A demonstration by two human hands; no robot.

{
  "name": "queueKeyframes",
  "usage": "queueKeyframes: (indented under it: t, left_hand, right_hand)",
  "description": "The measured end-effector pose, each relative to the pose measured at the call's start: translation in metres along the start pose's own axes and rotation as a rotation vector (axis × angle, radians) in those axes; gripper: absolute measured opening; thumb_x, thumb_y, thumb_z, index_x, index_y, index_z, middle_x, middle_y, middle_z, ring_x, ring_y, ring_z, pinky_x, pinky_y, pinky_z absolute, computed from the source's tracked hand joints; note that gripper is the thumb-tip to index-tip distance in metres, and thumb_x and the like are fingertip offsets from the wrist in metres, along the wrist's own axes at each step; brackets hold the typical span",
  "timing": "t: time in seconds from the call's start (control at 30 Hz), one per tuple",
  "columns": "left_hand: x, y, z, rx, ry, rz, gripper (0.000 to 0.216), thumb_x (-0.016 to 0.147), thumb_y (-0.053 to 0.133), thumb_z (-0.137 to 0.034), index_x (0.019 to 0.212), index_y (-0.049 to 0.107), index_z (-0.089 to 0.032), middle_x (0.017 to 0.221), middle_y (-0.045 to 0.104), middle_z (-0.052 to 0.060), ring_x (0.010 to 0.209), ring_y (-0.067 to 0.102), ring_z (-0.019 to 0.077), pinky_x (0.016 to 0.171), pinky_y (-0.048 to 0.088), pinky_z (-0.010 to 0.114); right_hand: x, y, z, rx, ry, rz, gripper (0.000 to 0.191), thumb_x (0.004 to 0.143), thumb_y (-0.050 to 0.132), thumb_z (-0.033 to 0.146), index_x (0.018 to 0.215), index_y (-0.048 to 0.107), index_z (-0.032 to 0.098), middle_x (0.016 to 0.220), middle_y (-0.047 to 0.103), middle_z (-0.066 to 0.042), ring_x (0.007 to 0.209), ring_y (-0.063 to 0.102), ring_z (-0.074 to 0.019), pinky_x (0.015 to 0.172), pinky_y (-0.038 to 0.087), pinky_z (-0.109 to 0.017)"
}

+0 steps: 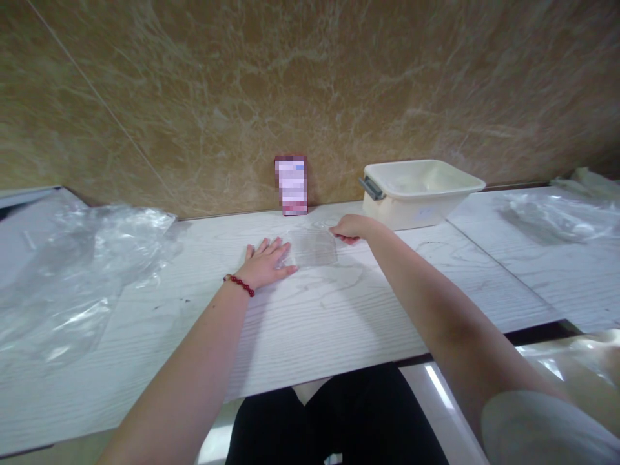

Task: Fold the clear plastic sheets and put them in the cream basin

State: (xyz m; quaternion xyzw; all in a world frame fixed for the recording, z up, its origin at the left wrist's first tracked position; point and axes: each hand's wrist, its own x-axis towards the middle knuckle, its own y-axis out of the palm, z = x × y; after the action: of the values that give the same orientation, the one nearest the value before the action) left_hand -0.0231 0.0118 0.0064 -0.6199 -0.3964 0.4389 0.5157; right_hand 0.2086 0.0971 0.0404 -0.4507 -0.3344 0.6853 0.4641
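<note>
A small clear plastic bag (314,248), flat and see-through, lies on the white wood-grain table in front of me. My left hand (268,261) rests flat with its fingers spread over the bag's left end. At the far right corner of the bag, my right hand (351,228) is closed, with thumb and fingers pinching the edge. A red bead bracelet (239,284) circles my left wrist. Whether anything thin lies inside the bag, I cannot tell.
A phone (293,186) leans upright against the marbled wall (217,110). Right of it stands a cream plastic bin (407,210) with a grey latch. Crumpled clear plastic (97,271) covers the table's left side; more plastic (557,216) lies far right. The table's front edge (329,376) runs before my lap.
</note>
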Motion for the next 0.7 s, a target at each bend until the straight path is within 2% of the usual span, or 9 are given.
queueKeyframes:
  t: [0.1,0.17,0.33,0.5,0.6,0.7]
  left_hand:
    - [0.000,0.000,0.000,-0.003,0.002,0.001,0.075,0.067,0.019,-0.070,0.130,0.018,-0.029,0.139,0.010,0.001,0.125,0.006,0.0294,0.095,0.007,0.054]
    - [0.000,0.000,0.000,-0.007,0.004,-0.001,0.076,0.067,0.019,-0.070,0.130,0.018,-0.029,0.139,0.010,0.002,0.125,0.006,0.0293,0.094,0.007,0.054]
    - [0.001,0.001,0.001,-0.004,0.005,-0.002,0.076,0.066,0.019,-0.070,0.130,0.018,-0.028,0.139,0.011,0.002,0.125,0.007,0.0292,0.094,0.007,0.055]
    - [0.001,0.002,0.001,-0.007,0.006,-0.003,0.076,0.067,0.019,-0.070,0.130,0.018,-0.028,0.139,0.011,0.002,0.125,0.007,0.0291,0.095,0.007,0.054]
    - [0.001,0.002,0.002,-0.012,0.010,-0.009,0.077,0.066,0.019,-0.071,0.130,0.019,-0.028,0.139,0.011,0.002,0.125,0.007,0.0292,0.094,0.006,0.055]
    - [0.001,0.002,0.001,-0.016,0.013,-0.013,0.077,0.066,0.019,-0.071,0.130,0.019,-0.028,0.139,0.011,0.002,0.125,0.007,0.0295,0.094,0.006,0.055]
  right_hand:
    - [-0.008,0.002,0.010,-0.108,-0.038,-0.078,0.038,0.072,0.045,0.046,0.060,0.061,0.014,0.049,0.056,-0.006,0.053,0.055,-0.0163,0.057,0.040,-0.026]
    - [-0.011,0.007,0.017,-0.103,-0.049,-0.146,0.036,0.073,0.043,0.043,0.065,0.062,0.014,0.055,0.059,-0.007,0.059,0.056,-0.0165,0.058,0.039,-0.025]
    - [-0.008,0.017,0.019,0.037,-0.108,-0.209,0.023,0.072,0.048,0.033,0.071,0.063,0.015,0.069,0.062,-0.003,0.062,0.054,-0.0120,0.056,0.037,-0.020]
    - [0.005,0.017,0.010,0.211,-0.116,-0.191,0.028,0.076,0.040,0.033,0.084,0.061,0.017,0.075,0.063,-0.003,0.057,0.052,-0.0089,0.051,0.036,-0.019]
    - [0.011,0.019,0.006,0.100,-0.045,-0.273,0.030,0.075,0.041,0.036,0.084,0.062,0.016,0.077,0.063,-0.007,0.065,0.055,-0.0128,0.056,0.038,-0.021]
    - [0.013,0.025,0.006,-0.069,-0.036,-0.366,0.029,0.069,0.049,0.038,0.082,0.063,0.017,0.083,0.063,-0.008,0.077,0.056,-0.0177,0.064,0.040,-0.024]
